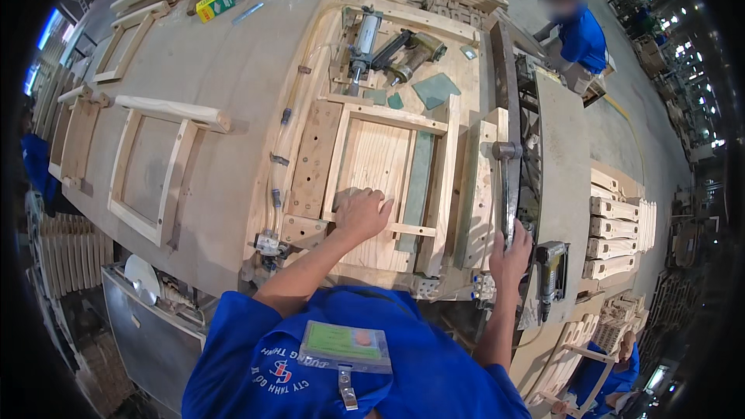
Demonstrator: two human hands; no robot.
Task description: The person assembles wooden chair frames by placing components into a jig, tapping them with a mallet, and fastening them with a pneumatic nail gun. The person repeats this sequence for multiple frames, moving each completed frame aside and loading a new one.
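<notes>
Workbench jig (310, 155), wooden frame (388, 178) inside

A pale wooden frame (388, 178) of light, unfinished slats lies flat in a clamping jig at the centre of the picture, its long rails running up and down and its cross rails spanning between them. A dark metal lever (508, 186) stands along the jig's right edge, running from centre right down toward lower right.
</notes>
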